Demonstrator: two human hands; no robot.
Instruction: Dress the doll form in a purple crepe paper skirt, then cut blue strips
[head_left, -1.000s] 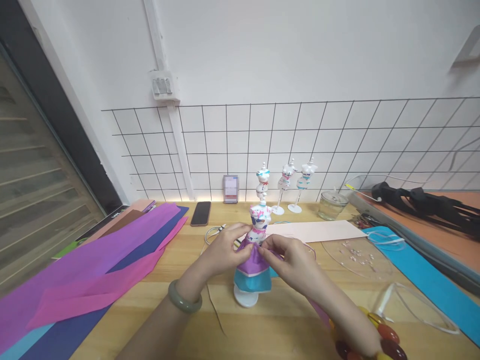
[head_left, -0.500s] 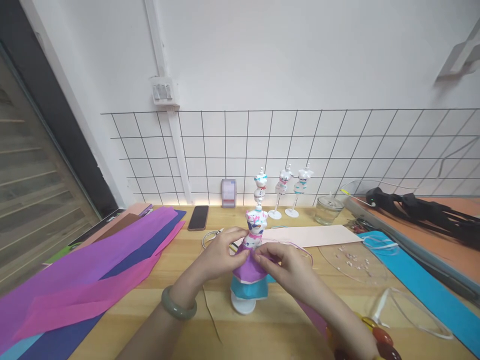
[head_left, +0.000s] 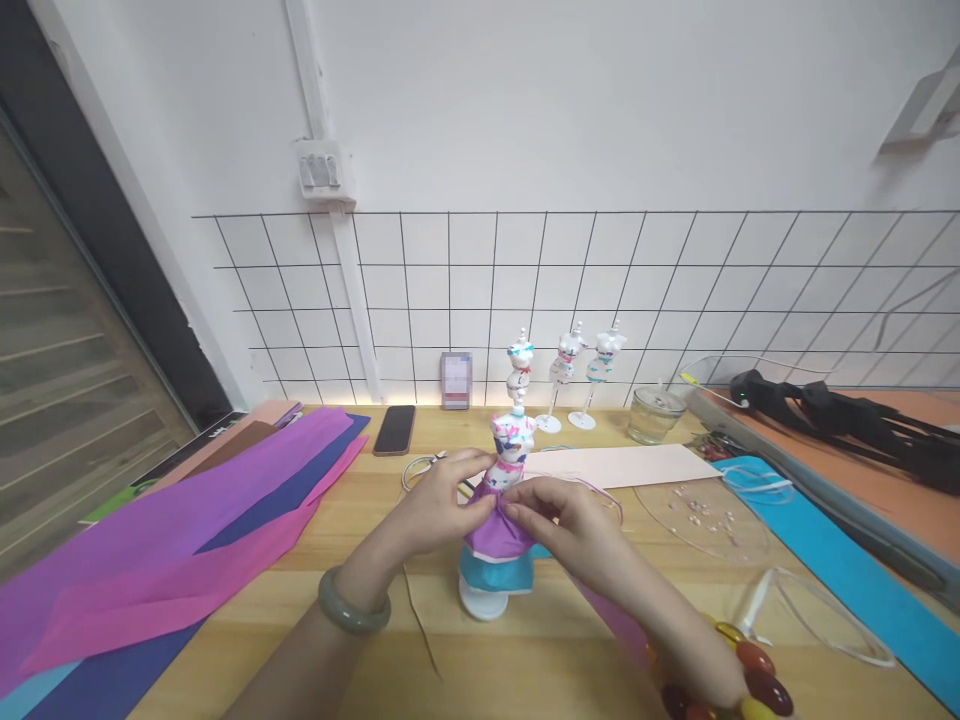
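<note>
In the middle of the table stands a small mannequin (head_left: pixel 513 440) with a white body patterned in pink and blue, on a round white base. Purple paper (head_left: pixel 498 533) wraps its waist as a skirt, over a light blue layer (head_left: pixel 496 574). My left hand (head_left: pixel 442 505) grips the purple paper at the left of the waist, thumb in front. My right hand (head_left: pixel 566 515) pinches a gathered fold of the same paper at the front. The back of the skirt is hidden.
Coloured paper sheets (head_left: pixel 187 510) lie at the left, beside a phone (head_left: pixel 395 430). Behind stand more mannequins (head_left: pixel 568 360) and a glass jar (head_left: pixel 656 415). Small beads (head_left: pixel 701 515) and a blue paper strip (head_left: pixel 832 570) lie at the right.
The purple paper at the front of the waist is now more tightly gathered, with creases under my right fingers. My right hand has moved slightly left; the view has tilted a little.
</note>
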